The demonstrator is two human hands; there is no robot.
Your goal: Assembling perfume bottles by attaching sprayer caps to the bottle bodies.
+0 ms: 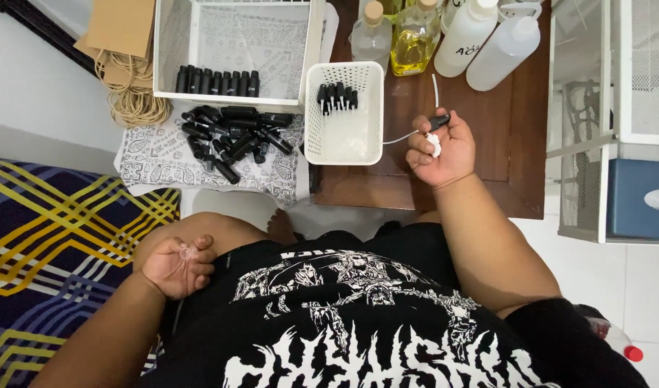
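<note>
- Right hand point(441, 149), over the brown wooden desk point(512, 136), has its grip clamped on a black spray pump point(437, 122) with a thin white tube.
- Just beside it stands a perforated white plastic basket point(344, 136) holding black pumps.
- Left hand point(178, 266) rests on the knee, fingers curled on a small clear cap point(188, 252).

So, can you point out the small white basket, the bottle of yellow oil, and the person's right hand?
small white basket point(344, 140): head view, on its bare white floor.
bottle of yellow oil point(412, 47): head view, on the yellow liquid in its body.
right hand point(441, 151): head view, on the middle of the hand.
</note>
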